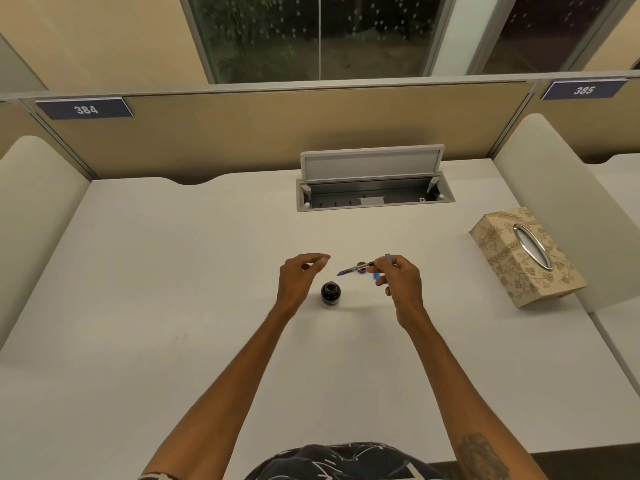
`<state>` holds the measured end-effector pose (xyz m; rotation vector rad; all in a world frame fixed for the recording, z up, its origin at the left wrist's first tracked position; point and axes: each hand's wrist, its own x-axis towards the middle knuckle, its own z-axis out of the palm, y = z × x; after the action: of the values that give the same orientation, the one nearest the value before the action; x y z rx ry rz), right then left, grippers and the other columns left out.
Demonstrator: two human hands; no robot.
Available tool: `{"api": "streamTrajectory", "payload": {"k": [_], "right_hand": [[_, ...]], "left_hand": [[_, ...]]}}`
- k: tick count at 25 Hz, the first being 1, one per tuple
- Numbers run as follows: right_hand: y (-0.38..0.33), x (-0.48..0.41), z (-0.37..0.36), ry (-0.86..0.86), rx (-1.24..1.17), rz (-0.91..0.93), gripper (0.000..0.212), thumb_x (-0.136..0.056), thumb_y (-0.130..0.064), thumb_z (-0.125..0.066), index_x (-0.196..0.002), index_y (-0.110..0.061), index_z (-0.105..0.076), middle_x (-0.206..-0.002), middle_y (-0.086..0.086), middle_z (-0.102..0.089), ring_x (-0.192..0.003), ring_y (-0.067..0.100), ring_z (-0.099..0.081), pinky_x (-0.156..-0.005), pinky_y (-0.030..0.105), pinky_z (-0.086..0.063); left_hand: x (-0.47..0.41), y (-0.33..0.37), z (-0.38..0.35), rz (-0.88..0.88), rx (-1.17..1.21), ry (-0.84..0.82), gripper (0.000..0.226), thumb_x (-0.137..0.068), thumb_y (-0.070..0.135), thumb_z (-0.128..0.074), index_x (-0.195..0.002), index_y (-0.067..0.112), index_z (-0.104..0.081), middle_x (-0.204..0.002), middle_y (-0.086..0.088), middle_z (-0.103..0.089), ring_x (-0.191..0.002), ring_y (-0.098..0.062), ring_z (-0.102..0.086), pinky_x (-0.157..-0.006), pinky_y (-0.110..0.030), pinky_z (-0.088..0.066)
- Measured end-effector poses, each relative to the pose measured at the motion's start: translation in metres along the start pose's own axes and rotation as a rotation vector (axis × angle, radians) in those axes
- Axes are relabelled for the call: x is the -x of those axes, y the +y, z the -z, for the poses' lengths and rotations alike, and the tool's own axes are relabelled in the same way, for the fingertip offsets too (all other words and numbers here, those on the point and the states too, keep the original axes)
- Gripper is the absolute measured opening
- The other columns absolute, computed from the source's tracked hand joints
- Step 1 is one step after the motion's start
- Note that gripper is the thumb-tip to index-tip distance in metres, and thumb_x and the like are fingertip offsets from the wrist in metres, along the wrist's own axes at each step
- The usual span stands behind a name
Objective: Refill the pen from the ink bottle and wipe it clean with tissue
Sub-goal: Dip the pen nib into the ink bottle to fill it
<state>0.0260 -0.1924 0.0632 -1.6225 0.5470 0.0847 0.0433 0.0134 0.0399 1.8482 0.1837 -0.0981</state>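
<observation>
A small dark ink bottle (330,292) stands uncapped on the white desk (173,271), between my two hands. My right hand (398,282) pinches a thin pen (356,268) by its rear part, tip pointing left and slightly down, above and to the right of the bottle. A blue piece shows under my right fingers. Behind the pen a small round dark thing, perhaps the bottle's cap (361,265), lies on the desk. My left hand (299,278) hovers just left of the bottle with fingers curled and apart, holding nothing. The patterned tissue box (526,258) sits at the right.
An open cable tray with a raised lid (372,183) is set into the desk behind the hands. A tan partition (277,129) closes the back, and padded dividers (38,209) stand at both sides.
</observation>
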Motion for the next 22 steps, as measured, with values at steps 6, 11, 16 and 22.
{"api": "streamTrajectory", "payload": {"k": [6, 11, 16, 22], "right_hand": [[-0.003, -0.012, -0.012, -0.06, 0.23, 0.069, 0.017, -0.082, -0.027, -0.06, -0.082, -0.014, -0.071, -0.074, -0.005, -0.076, -0.057, 0.009, -0.055, -0.054, 0.019, -0.041], [0.001, -0.02, -0.019, -0.136, 0.37, 0.164, 0.01, -0.081, -0.024, -0.065, -0.074, -0.019, -0.072, -0.07, -0.002, -0.068, -0.062, 0.014, -0.054, -0.063, 0.033, -0.046], [0.008, -0.021, -0.027, -0.187, 0.461, 0.228, 0.007, -0.083, -0.024, -0.067, -0.082, -0.023, -0.073, -0.074, -0.003, -0.069, -0.065, 0.01, -0.055, -0.063, 0.026, -0.043], [0.01, -0.023, -0.026, -0.192, 0.461, 0.214, 0.007, -0.084, -0.023, -0.067, -0.084, -0.024, -0.074, -0.076, -0.008, -0.07, -0.063, 0.0, -0.055, -0.061, 0.018, -0.042]], "left_hand": [[-0.025, -0.006, 0.007, -0.101, -0.236, -0.299, 0.018, -0.087, 0.024, -0.073, -0.103, 0.018, -0.08, -0.103, 0.002, -0.076, -0.081, 0.016, -0.06, -0.075, -0.001, -0.04], [-0.032, -0.02, 0.01, -0.072, -0.236, -0.331, 0.019, -0.089, 0.026, -0.072, -0.105, 0.019, -0.078, -0.108, 0.004, -0.074, -0.094, 0.001, -0.062, -0.083, -0.012, -0.04], [-0.022, -0.038, 0.005, -0.083, -0.305, -0.343, 0.032, -0.077, 0.04, -0.081, -0.107, 0.031, -0.076, -0.126, 0.009, -0.066, -0.121, -0.006, -0.056, -0.1, -0.035, -0.042], [-0.006, -0.052, -0.01, -0.146, -0.352, -0.178, 0.025, -0.079, 0.04, -0.077, -0.104, 0.035, -0.076, -0.123, 0.015, -0.066, -0.123, -0.005, -0.049, -0.099, -0.039, -0.04]]}}
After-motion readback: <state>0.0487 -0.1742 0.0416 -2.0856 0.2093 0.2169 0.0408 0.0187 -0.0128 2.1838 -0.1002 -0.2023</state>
